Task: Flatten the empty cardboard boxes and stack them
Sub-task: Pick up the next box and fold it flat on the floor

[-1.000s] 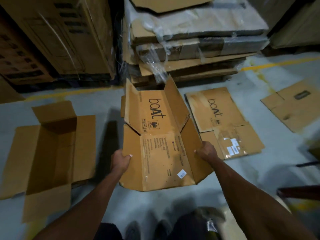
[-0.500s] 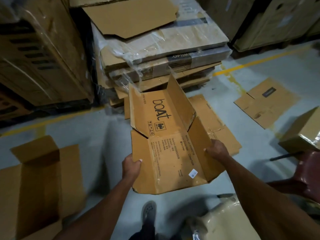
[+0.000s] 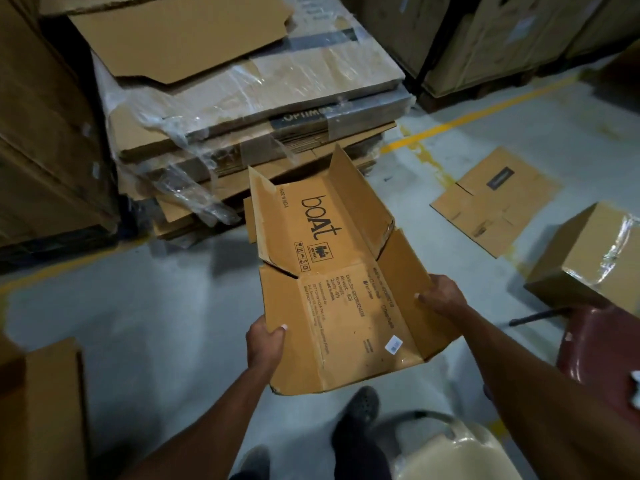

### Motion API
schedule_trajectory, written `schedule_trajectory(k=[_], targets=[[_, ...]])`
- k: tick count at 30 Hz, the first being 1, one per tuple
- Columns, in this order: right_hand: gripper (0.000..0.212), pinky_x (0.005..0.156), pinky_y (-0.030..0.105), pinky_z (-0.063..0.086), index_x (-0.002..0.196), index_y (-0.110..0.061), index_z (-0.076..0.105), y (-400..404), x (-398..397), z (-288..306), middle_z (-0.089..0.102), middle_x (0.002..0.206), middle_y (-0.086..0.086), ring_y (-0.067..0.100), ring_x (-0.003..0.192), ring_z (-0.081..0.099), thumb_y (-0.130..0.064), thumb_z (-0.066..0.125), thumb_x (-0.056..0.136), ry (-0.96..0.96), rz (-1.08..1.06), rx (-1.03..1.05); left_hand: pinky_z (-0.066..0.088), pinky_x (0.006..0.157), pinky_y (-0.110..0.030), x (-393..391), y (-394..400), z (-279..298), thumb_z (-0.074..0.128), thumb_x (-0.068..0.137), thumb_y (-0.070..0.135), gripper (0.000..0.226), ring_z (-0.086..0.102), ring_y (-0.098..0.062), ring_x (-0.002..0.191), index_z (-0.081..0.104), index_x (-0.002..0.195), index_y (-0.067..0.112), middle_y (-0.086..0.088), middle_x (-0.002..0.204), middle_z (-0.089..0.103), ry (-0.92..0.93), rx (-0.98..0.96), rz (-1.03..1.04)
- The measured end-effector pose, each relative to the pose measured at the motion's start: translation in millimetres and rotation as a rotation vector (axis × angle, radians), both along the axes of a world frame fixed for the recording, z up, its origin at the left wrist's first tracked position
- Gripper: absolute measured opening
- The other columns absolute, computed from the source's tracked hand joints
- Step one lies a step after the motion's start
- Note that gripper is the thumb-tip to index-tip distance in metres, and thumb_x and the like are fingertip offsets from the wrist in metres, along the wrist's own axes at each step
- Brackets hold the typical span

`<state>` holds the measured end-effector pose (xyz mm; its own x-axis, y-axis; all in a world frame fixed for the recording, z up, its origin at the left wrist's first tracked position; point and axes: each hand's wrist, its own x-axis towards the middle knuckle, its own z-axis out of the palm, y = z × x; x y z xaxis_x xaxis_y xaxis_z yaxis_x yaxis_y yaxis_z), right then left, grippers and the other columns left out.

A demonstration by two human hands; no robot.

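I hold a brown cardboard box (image 3: pixel 332 271) printed "boAt" above the grey floor, nearly flat, with its flaps splayed upward. My left hand (image 3: pixel 265 342) grips its near left edge, thumb on top. My right hand (image 3: pixel 440 294) grips the right flap. A small flattened box (image 3: pixel 491 199) lies on the floor to the right. An open box (image 3: pixel 41 407) sits at the lower left edge. A taped, closed box (image 3: pixel 588 258) stands at the right.
A plastic-wrapped stack of flat cardboard sheets (image 3: pixel 242 98) rises just beyond the held box. Tall cartons (image 3: pixel 45 116) line the left and back. A yellow floor line (image 3: pixel 467 116) runs at right. A red chair (image 3: pixel 602 348) and a cream chair (image 3: pixel 450 455) stand near my feet.
My view has swung to the right and moved closer to the stack. The held box stays in both hands and now covers the flattened box that lay on the floor beyond it.
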<state>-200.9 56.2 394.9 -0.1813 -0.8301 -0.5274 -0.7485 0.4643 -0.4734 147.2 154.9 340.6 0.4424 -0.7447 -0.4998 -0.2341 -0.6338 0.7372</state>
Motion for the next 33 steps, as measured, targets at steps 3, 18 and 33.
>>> schedule_trajectory(k=[3,18,33], targets=[[0.043,0.079,0.039,0.049,0.126,-0.016,0.06,-32.2,-41.6,-45.8,0.067,0.114,0.009,0.026,0.091,0.061,-0.031,0.068,0.087,-0.032,0.03,-0.022,0.055,0.09,-0.045,-39.9,-33.1,-44.1,0.066,0.091,0.016,0.028,0.067,-0.03,0.097,0.067,0.119,0.014,-0.007,0.11,0.071,0.0,-0.007,0.02],[0.059,0.083,0.047,0.058,0.122,-0.022,0.064,-92.1,-148.1,-298.6,0.071,0.107,0.004,0.028,0.09,0.069,-0.052,0.062,0.07,-0.149,0.052,-0.07,0.055,0.089,-0.039,-145.0,-92.3,-303.5,0.065,0.091,0.012,0.029,0.066,-0.024,0.094,0.067,0.12,0.013,-0.006,0.108,0.071,0.034,-0.068,0.032],[0.038,0.06,0.023,0.044,0.124,-0.009,0.065,-145.8,-248.0,-499.8,0.064,0.095,0.004,0.011,0.07,0.06,-0.022,0.07,0.09,-0.227,0.049,-0.147,0.054,0.096,-0.05,-252.9,-102.7,-463.6,0.065,0.095,0.021,0.031,0.066,-0.028,0.105,0.062,0.125,0.015,-0.004,0.114,0.069,-0.104,-0.083,0.138]])
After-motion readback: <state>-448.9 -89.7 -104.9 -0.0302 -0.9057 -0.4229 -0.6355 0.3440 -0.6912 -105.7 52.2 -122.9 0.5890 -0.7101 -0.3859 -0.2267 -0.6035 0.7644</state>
